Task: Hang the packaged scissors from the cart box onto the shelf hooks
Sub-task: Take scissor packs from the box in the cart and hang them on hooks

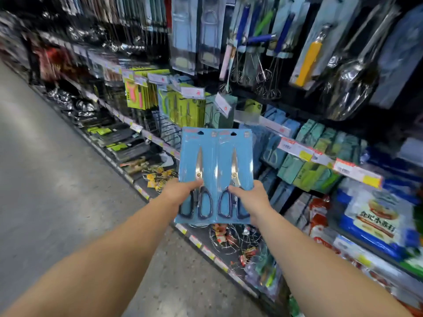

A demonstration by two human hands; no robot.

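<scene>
Both hands [180, 191] [254, 195] hold blue scissors packs [216, 161] upright.

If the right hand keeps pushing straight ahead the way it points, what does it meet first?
Probably the blue packs hanging on the shelf behind the scissors pack that the right hand holds; depth is unclear.

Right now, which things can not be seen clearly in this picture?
- Cart box: outside the head view.
- Free hook for the scissors packs: hidden behind them and hanging goods.
- Print on the packs: too small, blurred.
- Fingers of left hand and right hand: behind the packs, only thumbs show.
- Price tags: blurred.
</scene>
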